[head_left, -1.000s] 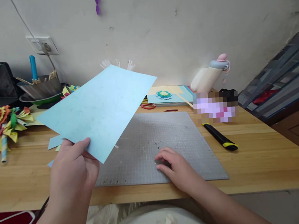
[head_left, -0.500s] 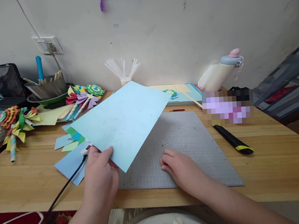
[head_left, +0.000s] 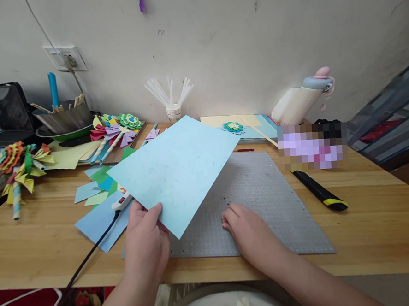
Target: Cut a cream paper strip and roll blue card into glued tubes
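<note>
A light blue sheet of paper [head_left: 178, 173] is held up at a tilt over the grey cutting mat [head_left: 263, 200]. Its near left edge is pinched in my left hand [head_left: 145, 235], thumb on top and fingers underneath. My right hand [head_left: 245, 224] rests on the mat, right of the sheet, with its fingers curled in; whether anything is inside them is hidden. Beside my left hand a white power strip end [head_left: 121, 200] with a black cord lies over a blue paper piece [head_left: 101, 224]. Green and blue paper scraps [head_left: 100, 178] are partly under the sheet.
A black and yellow cutter [head_left: 319, 190] lies right of the mat. Behind stand a cup of white sticks [head_left: 173, 112], a bottle [head_left: 301, 101] and a metal bowl [head_left: 65, 117]. Paper flowers [head_left: 115, 133] lie at the back left, a red pencil [head_left: 246, 150] behind the mat.
My left hand and the blue sheet have moved a little to the right and slightly nearer, uncovering more of the power strip and scraps. My right hand has barely shifted right.
</note>
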The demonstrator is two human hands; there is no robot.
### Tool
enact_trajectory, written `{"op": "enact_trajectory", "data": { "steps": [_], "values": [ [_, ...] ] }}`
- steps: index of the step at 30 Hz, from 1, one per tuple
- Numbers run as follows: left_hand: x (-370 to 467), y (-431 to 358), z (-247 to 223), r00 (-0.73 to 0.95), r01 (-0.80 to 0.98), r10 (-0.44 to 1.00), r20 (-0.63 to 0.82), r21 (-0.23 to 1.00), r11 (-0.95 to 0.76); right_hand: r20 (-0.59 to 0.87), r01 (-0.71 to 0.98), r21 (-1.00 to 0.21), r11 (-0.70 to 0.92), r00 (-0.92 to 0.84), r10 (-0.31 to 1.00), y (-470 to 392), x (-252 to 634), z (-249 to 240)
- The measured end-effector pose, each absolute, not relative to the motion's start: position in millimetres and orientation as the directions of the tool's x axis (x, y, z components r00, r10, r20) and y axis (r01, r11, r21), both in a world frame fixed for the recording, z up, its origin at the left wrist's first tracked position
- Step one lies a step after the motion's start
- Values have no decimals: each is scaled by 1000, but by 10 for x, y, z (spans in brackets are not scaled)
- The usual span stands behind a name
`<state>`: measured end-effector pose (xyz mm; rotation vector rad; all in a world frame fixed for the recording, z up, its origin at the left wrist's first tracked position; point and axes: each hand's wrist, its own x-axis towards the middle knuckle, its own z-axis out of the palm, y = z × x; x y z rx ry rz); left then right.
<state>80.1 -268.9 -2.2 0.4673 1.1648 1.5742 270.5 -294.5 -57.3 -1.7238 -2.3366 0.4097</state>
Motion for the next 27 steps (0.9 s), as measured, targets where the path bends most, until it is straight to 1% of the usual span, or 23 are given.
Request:
{"op": "enact_trajectory", "data": {
  "steps": [4, 6, 8, 11, 15, 18, 20, 24, 27],
  "values": [
    [806, -2676, -14, -360, -514, 895, -262, 856, 44, -24, 801, -566, 193, -251, 968, -2960, 2786, -516],
    [807, -2667, -6, -368, -512, 892, -263, 858, 41, -17, 740, -648, 180, -251, 968, -2975, 2835, -504],
    [808, -2661, 7, -378, -509, 885, -272, 860, 47, -9, 696, -697, 174, -251, 968, -2993, 2870, -501],
    [810, -2657, 27, -371, -512, 886, -280, 857, 56, -23, 681, -715, 160, -251, 968, -3012, 2880, -491],
    [809, -2660, 29, -343, -525, 900, -270, 850, 55, -23, 703, -693, 161, -246, 969, -3006, 2842, -477],
    [806, -2662, 13, -336, -525, 906, -257, 850, 46, -3, 737, -650, 184, -245, 970, -2988, 2804, -486],
    [805, -2659, 1, -335, -522, 909, -250, 852, 42, 7, 790, -576, 210, -252, 968, -2979, 2776, -497],
    [800, -2644, -11, -331, -507, 915, -232, 861, 35, -5, 894, -351, 278, -298, 954, -2962, 2715, -504],
    [797, -2634, 0, -325, -508, 920, -217, 861, 24, -39, 917, -261, 302, -322, 946, -2949, 2673, -502]
  ]
}}
